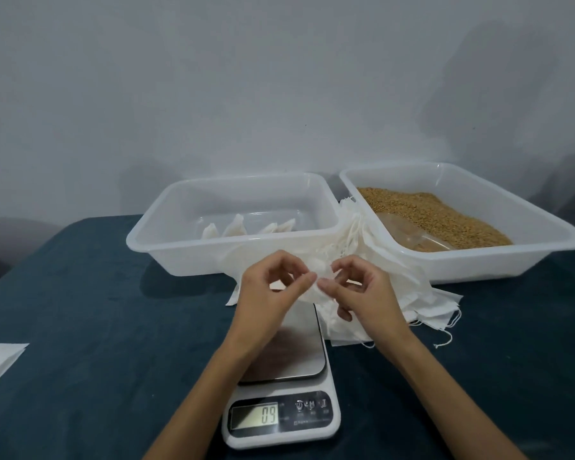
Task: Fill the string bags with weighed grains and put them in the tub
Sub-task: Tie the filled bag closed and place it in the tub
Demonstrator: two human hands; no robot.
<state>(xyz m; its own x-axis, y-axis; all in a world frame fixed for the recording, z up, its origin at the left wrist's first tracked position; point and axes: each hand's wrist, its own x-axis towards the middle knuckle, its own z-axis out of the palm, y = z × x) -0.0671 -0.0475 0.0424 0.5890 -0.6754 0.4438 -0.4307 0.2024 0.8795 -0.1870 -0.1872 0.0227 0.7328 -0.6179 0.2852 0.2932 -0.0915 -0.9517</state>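
Both sets of fingers are curled in and pinching the same small white string bag [316,287], my left hand [266,287] on its left edge and my right hand [362,290] on its right. I hold it above the far end of the scale [284,376], so the bag sits close to where its fill gets weighed. I seem to be working its mouth, though the cloth is too bunched between my fingertips for me to tell whether it is opening or being drawn closed. Its long axis runs roughly left to right between my hands, and I cannot say which end is the mouth. Spare bags [395,293] lie heaped just beside my right hand, against the grain tray [462,270], handy for both. Filled bags [239,227] already rest in the tub [180,257] beyond.
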